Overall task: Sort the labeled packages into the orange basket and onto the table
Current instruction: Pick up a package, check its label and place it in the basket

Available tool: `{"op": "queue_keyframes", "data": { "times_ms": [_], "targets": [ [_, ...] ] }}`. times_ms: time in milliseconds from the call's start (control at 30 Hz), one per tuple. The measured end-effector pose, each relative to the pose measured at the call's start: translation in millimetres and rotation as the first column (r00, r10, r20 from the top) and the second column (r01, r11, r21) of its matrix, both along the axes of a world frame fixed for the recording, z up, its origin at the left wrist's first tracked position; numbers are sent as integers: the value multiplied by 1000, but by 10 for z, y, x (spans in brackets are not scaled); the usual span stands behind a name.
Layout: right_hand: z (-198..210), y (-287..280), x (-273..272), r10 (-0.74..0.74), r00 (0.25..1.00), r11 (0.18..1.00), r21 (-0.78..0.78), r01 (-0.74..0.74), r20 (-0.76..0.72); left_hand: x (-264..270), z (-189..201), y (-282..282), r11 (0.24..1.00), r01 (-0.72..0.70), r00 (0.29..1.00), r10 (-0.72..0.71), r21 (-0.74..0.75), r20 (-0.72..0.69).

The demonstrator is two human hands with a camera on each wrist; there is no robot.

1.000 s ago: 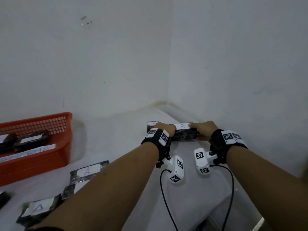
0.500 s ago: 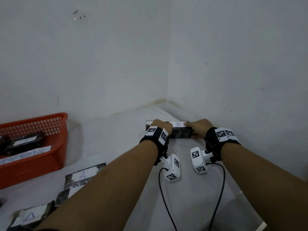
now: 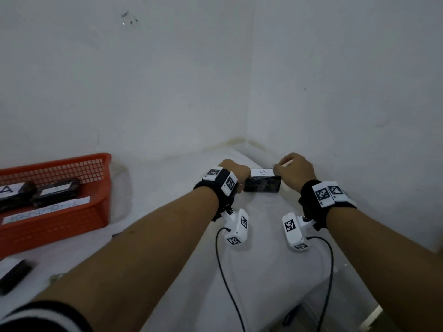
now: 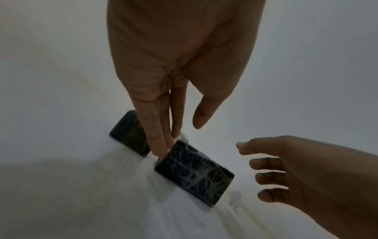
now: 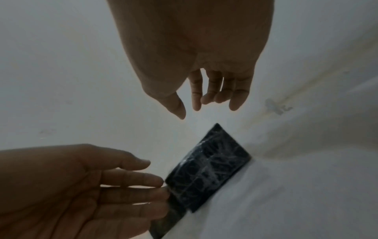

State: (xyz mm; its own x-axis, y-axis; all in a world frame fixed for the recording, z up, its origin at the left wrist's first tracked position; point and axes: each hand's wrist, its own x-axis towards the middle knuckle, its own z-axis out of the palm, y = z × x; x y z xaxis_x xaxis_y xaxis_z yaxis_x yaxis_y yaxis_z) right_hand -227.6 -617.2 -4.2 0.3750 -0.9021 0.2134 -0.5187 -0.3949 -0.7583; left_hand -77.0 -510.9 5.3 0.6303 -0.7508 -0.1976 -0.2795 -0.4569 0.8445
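Two bare hands meet at the far right corner of the white-covered table point(image 3: 275, 271), where a black, plastic-wrapped rectangular package with a white "B" label point(image 3: 262, 184) lies near the wall. Straight fingers of the left hand point(image 4: 163, 80) touch the package's left end. Off the package's other end, the right hand point(image 5: 196, 53) hangs with fingers loosely spread, holding nothing. Toward the left edge stands an orange plastic mesh basket point(image 3: 79, 212) holding two more black packages.
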Motion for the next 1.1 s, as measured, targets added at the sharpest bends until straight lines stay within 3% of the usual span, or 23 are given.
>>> {"op": "queue_keyframes", "data": {
  "times_ms": [100, 267, 467, 567, 733, 933, 1100],
  "targets": [
    [149, 302, 36, 104, 995, 994, -30, -104, 4, 5, 239, 351, 998, 66, 998, -66, -3, -2],
    [383, 1009, 190, 327, 942, 942, -54, -331, -74, 218, 538, 1122, 988, 98, 967, -124, 122, 221],
    [477, 1913, 434, 501, 817, 835, -91, -543, -285, 398, 760, 2248, 935, 57, 831, -238, 350, 502],
    [428, 2295, 561, 585, 727, 767, -48, -640, -360, 474, 714, 2752, 899, 34, 779, -298, 437, 552],
    [276, 2787, 743, 643, 641, 703, -10, -711, -418, 611, 525, 3360, 865, -10, 688, -358, 502, 631],
    [85, 3233, 833, 685, 566, 639, 5, -769, -459, 573, 237, 3869, 869, 23, 690, -372, 495, 621],
    [-61, 3486, 823, 671, 546, 618, -27, -785, -502, 535, 61, 4033, 838, 29, 708, -402, 545, 580]
  ]
}}
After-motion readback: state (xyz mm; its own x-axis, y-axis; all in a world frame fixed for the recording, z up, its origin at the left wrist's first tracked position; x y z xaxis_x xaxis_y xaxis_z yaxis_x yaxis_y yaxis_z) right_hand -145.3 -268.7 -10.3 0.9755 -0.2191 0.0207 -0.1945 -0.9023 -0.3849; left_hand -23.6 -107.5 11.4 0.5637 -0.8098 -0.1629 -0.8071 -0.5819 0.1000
